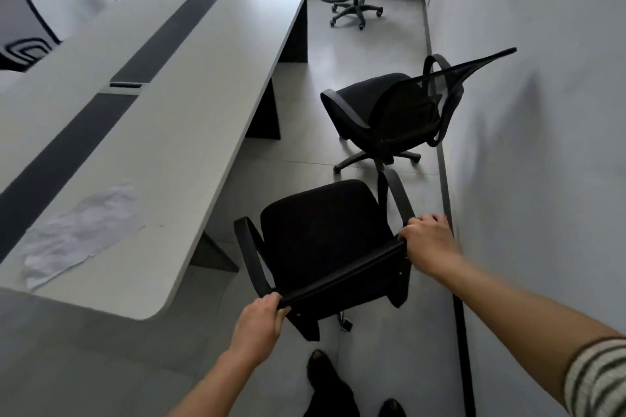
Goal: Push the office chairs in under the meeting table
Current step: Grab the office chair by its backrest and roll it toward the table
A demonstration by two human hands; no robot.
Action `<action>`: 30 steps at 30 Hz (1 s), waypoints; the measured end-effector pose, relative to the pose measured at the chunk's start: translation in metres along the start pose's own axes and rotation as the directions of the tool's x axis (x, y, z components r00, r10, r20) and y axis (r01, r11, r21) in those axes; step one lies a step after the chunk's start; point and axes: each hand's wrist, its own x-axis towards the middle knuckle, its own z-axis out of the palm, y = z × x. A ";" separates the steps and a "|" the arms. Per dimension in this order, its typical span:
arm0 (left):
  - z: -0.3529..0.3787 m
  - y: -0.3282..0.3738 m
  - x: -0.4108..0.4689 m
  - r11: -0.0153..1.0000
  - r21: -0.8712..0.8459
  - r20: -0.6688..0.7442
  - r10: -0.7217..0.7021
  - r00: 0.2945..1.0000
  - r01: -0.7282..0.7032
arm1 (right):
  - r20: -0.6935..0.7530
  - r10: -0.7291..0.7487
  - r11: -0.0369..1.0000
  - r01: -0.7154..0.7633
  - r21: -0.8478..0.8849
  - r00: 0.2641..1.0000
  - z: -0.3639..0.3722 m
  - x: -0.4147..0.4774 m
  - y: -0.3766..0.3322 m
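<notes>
Both hands are on the near black fabric-seated office chair (318, 240), and the danger is plain: it sits out in the aisle, just right of the long white desk with the dark centre strip (189, 85), near its rounded near corner, and it looks angled rather than square to the edge. Pushed in at that angle, the left loop armrest (249, 247) could well strike the desk's edge or catch the dark panel leg (210, 252) below. Its wheels are mostly hidden, so I cannot tell which way they point; a crooked castor would swing the chair sideways.

More trouble on the far side: a second black mesh-backed chair (396, 115) stands close behind this one, near the white wall (528, 112) on the right. A drift that way and the armrests may knock together.

Now the grip. The left hand (259, 325) curls over the near left end of the backrest's top edge, fingers wrapped and closed on it, forearm rising from the bottom of the view. The right hand (428, 240) clamps the far right end of that same edge, knuckles up, fingers closed on the rim, arm stretched long from the striped sleeve (596, 379). That uneven reach might twist the chair as it rolls.
</notes>
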 end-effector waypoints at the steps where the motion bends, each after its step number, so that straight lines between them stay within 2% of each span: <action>1: -0.005 -0.007 0.009 1.000 -0.006 0.000 -0.019 1.000 0.019 | -0.006 -0.025 1.000 0.025 -0.005 1.000 -0.003 0.015 -0.007; 7: -0.047 -0.033 0.085 0.997 0.024 -0.058 -0.065 0.996 0.067 | -0.035 -0.119 0.993 0.119 0.007 0.992 -0.031 0.109 -0.031; 20: -0.099 -0.061 0.194 0.971 -0.002 -0.039 -0.237 0.971 0.238 | -0.067 -0.266 0.961 0.259 -0.100 0.962 -0.066 0.288 -0.072; 24: -0.110 -0.063 0.232 0.953 -0.029 -0.077 -0.304 0.950 0.302 | -0.111 -0.362 0.929 0.349 -0.119 0.926 -0.081 0.354 -0.084; 30: -0.143 -0.057 0.297 0.902 -0.054 -0.114 -0.433 0.894 0.429 | -0.075 -0.479 0.876 0.472 -0.096 0.874 -0.118 0.454 -0.105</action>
